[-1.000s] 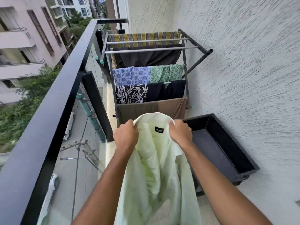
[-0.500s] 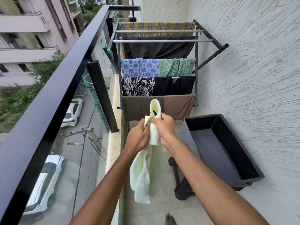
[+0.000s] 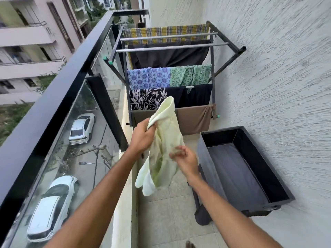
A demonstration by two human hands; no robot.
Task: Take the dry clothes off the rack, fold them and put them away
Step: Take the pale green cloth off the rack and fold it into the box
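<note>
Shirt, pale green, hangs long-ways down from the gripping left hand, right hand right at its middle, fingers too blurred to call, black bin off right.

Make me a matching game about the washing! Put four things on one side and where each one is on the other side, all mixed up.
Things:
1. pale green shirt
2. brown cloth
3. checked cloth
4. black bin

Places:
A. at the top of the rack
B. standing by the wall
C. held in the left hand
D. on the rack's lowest rail in view

Pairs: 1-C, 2-D, 3-A, 4-B.
</note>
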